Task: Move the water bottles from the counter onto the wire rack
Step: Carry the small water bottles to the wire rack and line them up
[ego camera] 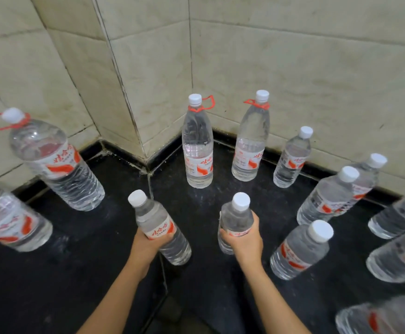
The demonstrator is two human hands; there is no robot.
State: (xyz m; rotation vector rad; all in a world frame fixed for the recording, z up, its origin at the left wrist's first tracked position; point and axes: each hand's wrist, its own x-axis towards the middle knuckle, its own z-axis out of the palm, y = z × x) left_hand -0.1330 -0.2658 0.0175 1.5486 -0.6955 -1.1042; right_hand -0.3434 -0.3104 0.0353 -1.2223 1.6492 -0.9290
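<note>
I see the dark bench (52, 297) in a tiled corner (148, 80), tall handled bottles (197, 150) standing far back. Near the bench's middle, my left hand (151, 241) grips one small bottle (156, 221) and my right hand (244, 241) grips a second small bottle (236, 219).
</note>
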